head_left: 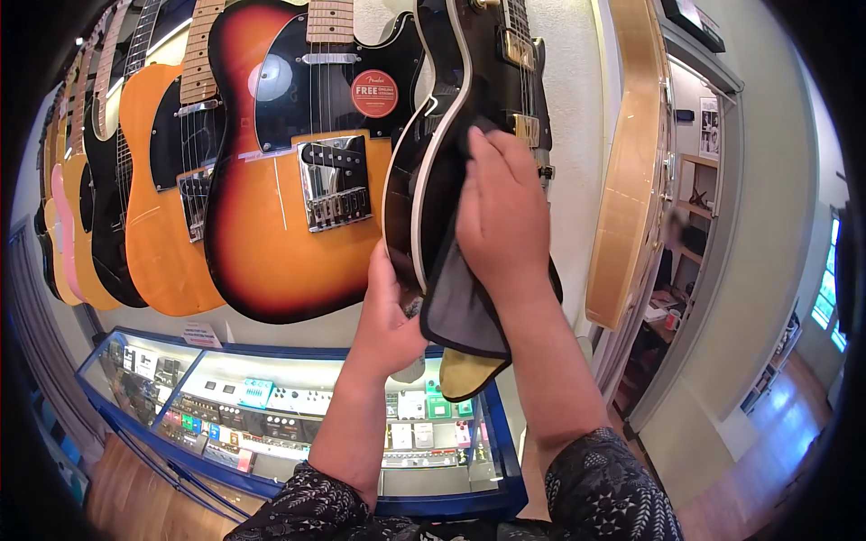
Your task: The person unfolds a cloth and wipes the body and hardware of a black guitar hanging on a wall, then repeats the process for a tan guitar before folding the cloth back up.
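Note:
A black electric guitar (439,117) with cream binding and gold hardware hangs on the wall, turned so that its side faces me. My left hand (386,316) grips its lower edge, the fingers reaching behind the body. Against the guitar's front, my right hand (505,212) presses a grey cloth (465,302) with black edging. The cloth hangs down below the palm, and a yellowish flap (466,372) shows under it. Part of the cloth is hidden by the right hand. Just to the left hangs a sunburst guitar (271,216) with a black pickguard and a round red sticker.
An orange guitar (162,230) and several others hang in a row to the left. A pale wooden guitar (622,180) hangs edge-on at the right. Below stands a blue-framed glass display case (298,487) with effects pedals inside. Shelves (699,207) show through a doorway.

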### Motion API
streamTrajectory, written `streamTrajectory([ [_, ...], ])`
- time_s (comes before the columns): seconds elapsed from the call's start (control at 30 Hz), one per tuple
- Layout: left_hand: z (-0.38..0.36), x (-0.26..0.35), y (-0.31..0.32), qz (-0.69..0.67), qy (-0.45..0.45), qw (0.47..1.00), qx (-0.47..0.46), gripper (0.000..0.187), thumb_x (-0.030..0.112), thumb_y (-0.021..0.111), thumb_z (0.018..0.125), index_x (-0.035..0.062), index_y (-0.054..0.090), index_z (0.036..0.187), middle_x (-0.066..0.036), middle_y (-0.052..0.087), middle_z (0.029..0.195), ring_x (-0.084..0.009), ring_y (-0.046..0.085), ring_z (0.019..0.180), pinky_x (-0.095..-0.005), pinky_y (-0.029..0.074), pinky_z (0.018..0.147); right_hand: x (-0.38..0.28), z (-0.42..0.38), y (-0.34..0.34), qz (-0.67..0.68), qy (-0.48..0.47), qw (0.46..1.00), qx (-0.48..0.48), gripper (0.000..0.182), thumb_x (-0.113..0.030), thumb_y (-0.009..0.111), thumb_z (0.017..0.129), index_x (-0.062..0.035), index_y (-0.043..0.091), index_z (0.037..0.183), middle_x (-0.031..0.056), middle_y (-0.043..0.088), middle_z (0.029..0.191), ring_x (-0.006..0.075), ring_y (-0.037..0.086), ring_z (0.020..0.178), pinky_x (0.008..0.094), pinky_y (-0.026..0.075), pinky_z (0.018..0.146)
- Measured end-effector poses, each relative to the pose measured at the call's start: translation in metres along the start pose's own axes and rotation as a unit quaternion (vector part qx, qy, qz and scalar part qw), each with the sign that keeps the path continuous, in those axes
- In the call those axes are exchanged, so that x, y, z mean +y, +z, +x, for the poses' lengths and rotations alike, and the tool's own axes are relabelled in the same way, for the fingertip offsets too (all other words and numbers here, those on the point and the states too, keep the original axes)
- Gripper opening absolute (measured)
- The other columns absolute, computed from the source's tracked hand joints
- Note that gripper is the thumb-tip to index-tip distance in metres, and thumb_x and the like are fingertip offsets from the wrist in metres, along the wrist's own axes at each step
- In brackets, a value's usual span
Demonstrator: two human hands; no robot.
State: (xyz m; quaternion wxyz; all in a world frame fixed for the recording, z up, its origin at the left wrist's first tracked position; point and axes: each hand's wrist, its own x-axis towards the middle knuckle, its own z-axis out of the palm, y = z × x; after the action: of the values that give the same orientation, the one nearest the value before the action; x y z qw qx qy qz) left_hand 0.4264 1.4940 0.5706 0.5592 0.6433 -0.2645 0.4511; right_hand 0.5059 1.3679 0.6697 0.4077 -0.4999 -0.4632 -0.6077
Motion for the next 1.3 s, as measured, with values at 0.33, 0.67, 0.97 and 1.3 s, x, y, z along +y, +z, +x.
streamTrajectory([
  [0.33, 0.004, -0.008, -0.005, -0.005, 0.009, 1.000, -0.013, 0.083, 0.008, 0.080, 0.089, 0.0048, 0.029, 0.155, -0.008, 0.050, 0.142, -0.0183, 0.051, 0.134, -0.0357, 0.041, 0.115, -0.004, -0.005, 0.006, -0.007, -0.092, 0.996, 0.002, 0.045, 0.000, 0.059, 0.090, 0.0064, 0.063, 0.134, 0.0266, 0.062, 0.130, 0.0442, 0.062, 0.119, 0.0464, 0.052, 0.104],
  [0.67, 0.004, 0.002, -0.004, -0.008, 0.022, 1.000, -0.018, 0.080, 0.010, 0.084, 0.085, 0.0044, 0.035, 0.148, -0.007, 0.052, 0.138, -0.0162, 0.052, 0.129, -0.0350, 0.042, 0.112, -0.010, -0.002, 0.001, 0.027, -0.073, 0.997, 0.017, 0.039, 0.001, 0.059, 0.093, 0.0056, 0.064, 0.131, 0.0251, 0.062, 0.128, 0.0430, 0.062, 0.120, 0.0454, 0.051, 0.103],
  [0.97, 0.005, -0.007, -0.011, -0.011, 0.011, 1.000, -0.005, 0.082, 0.009, 0.083, 0.087, 0.0049, 0.034, 0.152, -0.008, 0.053, 0.138, -0.0176, 0.054, 0.128, -0.0356, 0.045, 0.109, -0.009, -0.015, 0.002, 0.005, -0.057, 0.998, 0.009, 0.037, 0.004, 0.060, 0.092, 0.0065, 0.066, 0.128, 0.0266, 0.064, 0.124, 0.0448, 0.063, 0.116, 0.0464, 0.051, 0.102],
  [1.3, 0.002, -0.002, -0.010, 0.010, 0.023, 1.000, -0.008, 0.086, 0.005, 0.079, 0.090, 0.0056, 0.028, 0.159, -0.008, 0.052, 0.142, -0.0193, 0.055, 0.130, -0.0378, 0.045, 0.111, -0.007, -0.026, 0.000, -0.032, -0.029, 0.999, 0.010, 0.043, 0.003, 0.058, 0.091, 0.0063, 0.064, 0.133, 0.0261, 0.063, 0.127, 0.0434, 0.062, 0.118, 0.0458, 0.051, 0.104],
])
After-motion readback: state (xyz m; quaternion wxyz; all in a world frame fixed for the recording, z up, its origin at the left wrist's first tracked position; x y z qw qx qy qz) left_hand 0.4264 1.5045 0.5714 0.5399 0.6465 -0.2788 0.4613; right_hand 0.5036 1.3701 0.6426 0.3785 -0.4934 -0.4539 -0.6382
